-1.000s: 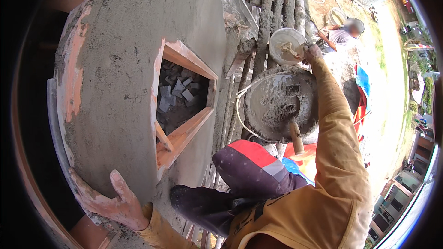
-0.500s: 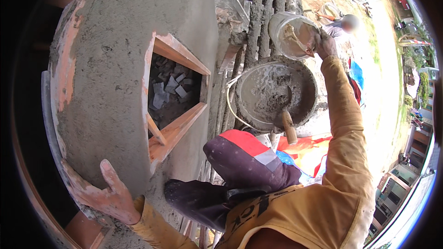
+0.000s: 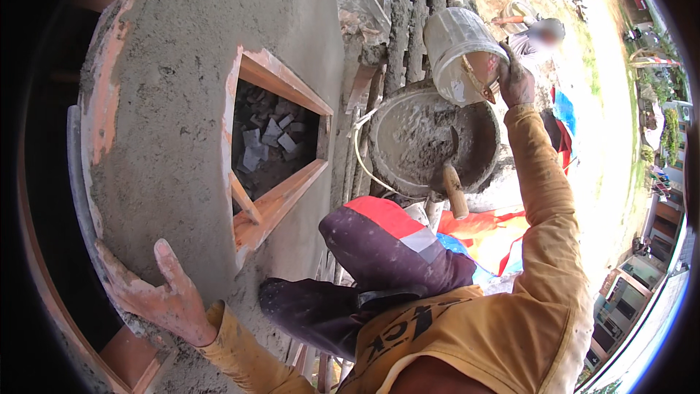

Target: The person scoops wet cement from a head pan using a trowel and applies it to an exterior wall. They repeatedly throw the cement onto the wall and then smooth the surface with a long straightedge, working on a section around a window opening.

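My right hand [image 3: 516,82] grips the rim of a translucent plastic bucket [image 3: 458,38], which is tipped over the far right side of a round basin [image 3: 378,147]. Some pale, crusted matter shows at the bucket's mouth; I cannot make out what it is. Wet grey mortar [image 3: 419,128] lies in the basin. A trowel [image 3: 454,191] rests there, its blade in the mortar and its wooden handle over the near rim. On the left, my left hand [image 3: 164,303] lies with thumb and fingers apart against the edge of the grey plastered wall [image 3: 168,146], holding nothing.
A wooden-framed opening [image 3: 281,190] in the wall shows broken rubble [image 3: 270,138] inside. Mortar-caked poles [image 3: 419,18] run beyond the basin, and a pale cord [image 3: 357,153] loops beside it. Another person [image 3: 536,38] is farther off at the upper right. Red and blue sheeting [image 3: 488,237] lies below.
The bucket has tilted further, its mouth now turned down toward the basin and my right hand. My left hand has barely shifted.
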A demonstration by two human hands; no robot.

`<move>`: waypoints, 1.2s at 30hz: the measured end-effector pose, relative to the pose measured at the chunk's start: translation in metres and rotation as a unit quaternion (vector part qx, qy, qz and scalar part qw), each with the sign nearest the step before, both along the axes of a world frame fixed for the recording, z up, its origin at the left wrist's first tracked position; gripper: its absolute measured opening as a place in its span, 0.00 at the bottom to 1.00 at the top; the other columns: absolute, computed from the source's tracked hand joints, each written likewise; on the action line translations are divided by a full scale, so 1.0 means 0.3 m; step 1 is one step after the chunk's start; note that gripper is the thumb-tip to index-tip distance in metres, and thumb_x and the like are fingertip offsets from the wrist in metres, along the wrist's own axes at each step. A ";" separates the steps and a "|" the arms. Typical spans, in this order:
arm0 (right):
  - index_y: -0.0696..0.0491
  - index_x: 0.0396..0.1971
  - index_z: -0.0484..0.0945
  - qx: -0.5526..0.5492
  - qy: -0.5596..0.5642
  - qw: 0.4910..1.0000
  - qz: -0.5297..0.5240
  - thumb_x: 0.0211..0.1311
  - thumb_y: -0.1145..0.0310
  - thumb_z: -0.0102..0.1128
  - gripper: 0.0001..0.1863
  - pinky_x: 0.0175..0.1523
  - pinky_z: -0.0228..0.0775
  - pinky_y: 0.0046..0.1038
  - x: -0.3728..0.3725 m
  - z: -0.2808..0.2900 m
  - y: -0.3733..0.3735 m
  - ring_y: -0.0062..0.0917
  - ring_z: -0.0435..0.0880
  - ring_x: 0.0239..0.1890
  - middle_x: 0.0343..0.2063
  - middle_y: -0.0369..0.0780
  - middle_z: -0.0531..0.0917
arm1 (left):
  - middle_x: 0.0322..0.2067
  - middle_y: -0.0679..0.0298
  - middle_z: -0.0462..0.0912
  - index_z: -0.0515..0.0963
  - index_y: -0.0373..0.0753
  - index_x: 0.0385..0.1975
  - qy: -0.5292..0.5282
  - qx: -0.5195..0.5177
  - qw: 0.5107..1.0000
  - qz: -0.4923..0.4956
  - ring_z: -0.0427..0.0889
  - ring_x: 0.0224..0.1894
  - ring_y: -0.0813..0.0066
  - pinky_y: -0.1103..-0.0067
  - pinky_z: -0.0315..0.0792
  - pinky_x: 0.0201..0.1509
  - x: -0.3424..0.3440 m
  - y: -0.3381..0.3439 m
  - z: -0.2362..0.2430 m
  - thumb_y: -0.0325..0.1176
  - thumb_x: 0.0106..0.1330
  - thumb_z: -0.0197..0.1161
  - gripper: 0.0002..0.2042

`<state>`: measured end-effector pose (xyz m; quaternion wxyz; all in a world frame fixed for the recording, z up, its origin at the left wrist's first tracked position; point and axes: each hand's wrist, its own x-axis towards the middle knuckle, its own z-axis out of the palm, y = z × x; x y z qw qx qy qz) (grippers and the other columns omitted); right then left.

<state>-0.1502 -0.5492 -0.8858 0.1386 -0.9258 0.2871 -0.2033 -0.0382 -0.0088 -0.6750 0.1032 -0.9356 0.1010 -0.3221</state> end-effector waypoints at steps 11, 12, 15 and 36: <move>0.42 0.51 0.71 0.016 -0.009 1.000 0.011 0.57 0.65 0.53 0.20 0.46 0.70 0.35 0.027 -0.011 -0.002 0.41 0.78 0.43 0.44 0.46 0.78 | 0.55 0.50 0.66 0.62 0.35 0.58 -0.004 0.026 1.000 -0.002 0.63 0.57 0.53 0.61 0.54 0.61 0.001 0.007 -0.002 0.50 0.60 0.54 0.31; 0.42 0.51 0.71 0.007 -0.017 1.000 0.017 0.57 0.65 0.53 0.20 0.47 0.70 0.35 0.028 -0.016 -0.006 0.40 0.78 0.45 0.44 0.46 0.77 | 0.55 0.50 0.66 0.62 0.35 0.58 -0.004 0.029 1.000 -0.001 0.63 0.57 0.53 0.61 0.54 0.61 0.001 0.007 -0.002 0.50 0.60 0.54 0.31; 0.44 0.51 0.71 0.029 -0.022 0.999 0.013 0.56 0.67 0.54 0.19 0.50 0.68 0.35 0.032 -0.028 -0.004 0.39 0.76 0.48 0.45 0.45 0.77 | 0.54 0.50 0.66 0.62 0.35 0.58 -0.006 0.034 0.999 -0.003 0.63 0.57 0.52 0.61 0.54 0.61 0.001 0.005 -0.002 0.50 0.60 0.55 0.31; 0.60 0.35 0.77 0.298 0.234 0.918 -0.115 0.59 0.49 0.44 0.26 0.35 0.75 0.31 0.351 -0.394 -0.103 0.34 0.83 0.26 0.23 0.47 0.82 | 0.52 0.49 0.68 0.62 0.32 0.57 0.021 0.003 1.000 -0.022 0.65 0.54 0.51 0.63 0.56 0.60 -0.012 -0.027 0.022 0.45 0.59 0.58 0.30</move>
